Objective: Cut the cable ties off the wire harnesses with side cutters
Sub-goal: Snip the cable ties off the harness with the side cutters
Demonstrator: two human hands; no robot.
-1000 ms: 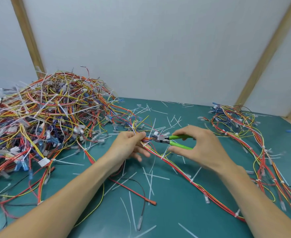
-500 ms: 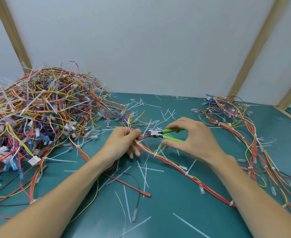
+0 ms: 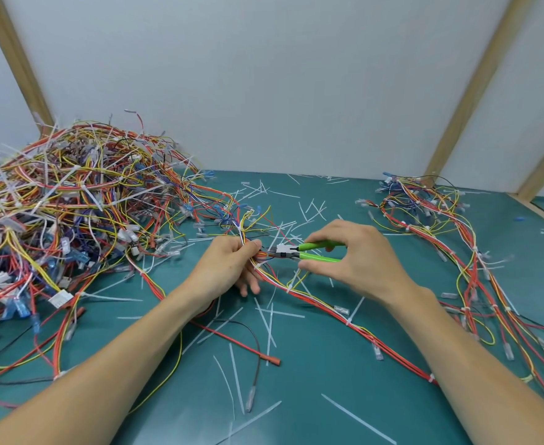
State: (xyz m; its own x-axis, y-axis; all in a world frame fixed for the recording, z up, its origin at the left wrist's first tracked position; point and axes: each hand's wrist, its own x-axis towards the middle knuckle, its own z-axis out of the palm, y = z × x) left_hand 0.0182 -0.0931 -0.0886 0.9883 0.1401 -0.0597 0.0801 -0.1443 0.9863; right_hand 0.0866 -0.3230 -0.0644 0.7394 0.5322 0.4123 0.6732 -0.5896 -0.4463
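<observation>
A red, yellow and white wire harness (image 3: 331, 311) runs across the green table from centre to lower right, bound by white cable ties (image 3: 289, 286). My left hand (image 3: 224, 269) pinches the bundle at its upper end. My right hand (image 3: 357, 258) grips green-handled side cutters (image 3: 309, 251). Their jaws point left and sit at the bundle right beside my left fingertips. The tie at the jaws is hidden by wires and fingers.
A large tangled heap of harnesses (image 3: 68, 213) fills the left side. Another harness pile (image 3: 424, 207) lies at the back right and trails down the right edge. Cut white tie scraps (image 3: 269, 319) litter the green table (image 3: 312, 390). Wooden posts (image 3: 469, 94) stand against the white wall behind.
Both hands stay together at the bundle. The cutter handles have closed a little and the jaws have come nearer my left fingertips. The view has shifted slightly.
</observation>
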